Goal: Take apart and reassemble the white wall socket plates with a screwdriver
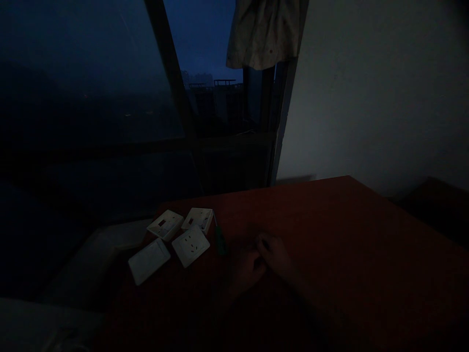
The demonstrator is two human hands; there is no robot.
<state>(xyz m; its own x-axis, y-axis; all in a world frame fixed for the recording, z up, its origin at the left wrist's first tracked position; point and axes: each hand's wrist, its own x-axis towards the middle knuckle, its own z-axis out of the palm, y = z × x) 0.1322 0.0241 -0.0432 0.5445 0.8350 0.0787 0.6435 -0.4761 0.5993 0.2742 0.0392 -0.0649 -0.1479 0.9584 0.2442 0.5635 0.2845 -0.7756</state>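
green screwdriver (220,240) | left of fingers (270,239), apart | 4 fittings (190,248) farther left

The tabletop (322,230) is reddish brown; the screwdriver handle (220,240), green; the socket plate (191,246), off-white with dark slots; the curtain (264,34), greyish beige; the sky (201,39), deep blue.

This looks like a room in a home, though it is too dark to be sure. A cloth curtain (266,36) hangs at the big window (91,88), and buildings (225,102) stand outside under a dim blue sky (205,39). Inside, a red-brown counter (322,225) stands beside a plain, pale wall (373,98).
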